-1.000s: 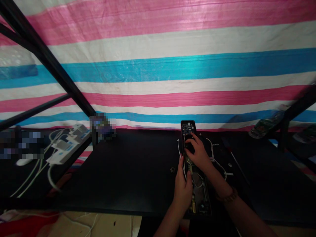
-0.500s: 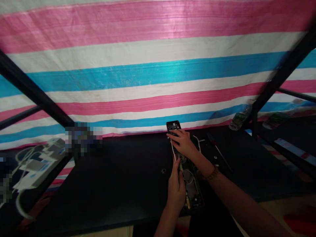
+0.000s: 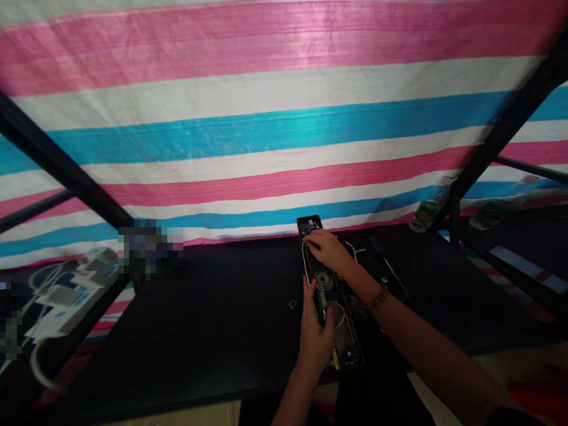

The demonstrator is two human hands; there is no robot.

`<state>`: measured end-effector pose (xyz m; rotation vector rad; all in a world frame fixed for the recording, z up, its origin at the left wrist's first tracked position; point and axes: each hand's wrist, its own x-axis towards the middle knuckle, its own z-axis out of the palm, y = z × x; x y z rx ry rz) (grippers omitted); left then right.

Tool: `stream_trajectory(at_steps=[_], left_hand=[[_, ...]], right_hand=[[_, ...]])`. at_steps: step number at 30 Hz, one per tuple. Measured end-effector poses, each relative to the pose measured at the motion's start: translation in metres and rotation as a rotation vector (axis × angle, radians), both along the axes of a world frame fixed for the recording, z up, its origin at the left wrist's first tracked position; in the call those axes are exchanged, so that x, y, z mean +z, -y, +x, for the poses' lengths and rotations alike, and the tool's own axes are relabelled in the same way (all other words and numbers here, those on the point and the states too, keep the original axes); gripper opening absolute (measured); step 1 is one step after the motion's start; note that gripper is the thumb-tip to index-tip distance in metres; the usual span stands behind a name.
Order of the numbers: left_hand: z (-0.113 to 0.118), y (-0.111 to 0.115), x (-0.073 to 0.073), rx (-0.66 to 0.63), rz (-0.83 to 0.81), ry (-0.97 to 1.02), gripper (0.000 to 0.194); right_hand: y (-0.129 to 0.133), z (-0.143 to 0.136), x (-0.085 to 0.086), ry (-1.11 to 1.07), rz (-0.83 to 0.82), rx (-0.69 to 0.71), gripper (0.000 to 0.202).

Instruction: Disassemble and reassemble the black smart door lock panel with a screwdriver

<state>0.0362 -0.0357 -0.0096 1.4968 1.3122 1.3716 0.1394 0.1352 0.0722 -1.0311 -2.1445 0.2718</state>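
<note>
Stiff-looking electronics casing (image 3: 333, 289) is on the table (image 3: 213, 319), left hand (image 3: 314, 331) loosely gripping its left edge, right hand (image 3: 331, 251) seemingly pinching the bendy white wire (image 3: 305, 260), and honestly I'd only grab the rim, fragile innards.

Open device housing, long axis running away from the wearer

Long, narrow black housing (image 3: 332, 296), uncovered, innards exposed. Lies on the black tabletop (image 3: 213, 325), far end angled slightly left, near end close to the front edge. Circuit board (image 3: 309, 227) with small pale parts at far end. Round, ringed component (image 3: 323, 279) about midway. Below it, a thin pale wire loop (image 3: 341, 313); brass-coloured cylinder (image 3: 335, 358) at near end, left side. White cable (image 3: 305, 260) curves along the left edge, upper half. Stretch below the board hidden from view.
</note>
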Motion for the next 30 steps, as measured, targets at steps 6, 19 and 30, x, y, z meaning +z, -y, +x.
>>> stream_trajectory(at_steps=[6,19,30], left_hand=[[0.000,-0.001,-0.001,0.010,-0.014,0.026,0.062],[0.000,-0.001,0.001,0.005,-0.015,0.031,0.058],[0.001,-0.001,0.001,0.001,-0.037,0.049,0.061]], right_hand=[[-0.001,-0.007,-0.002,0.086,0.026,-0.054,0.020],[-0.008,-0.014,0.007,0.211,0.043,-0.123,0.017],[-0.007,-0.017,0.008,0.267,-0.006,-0.150,0.014]])
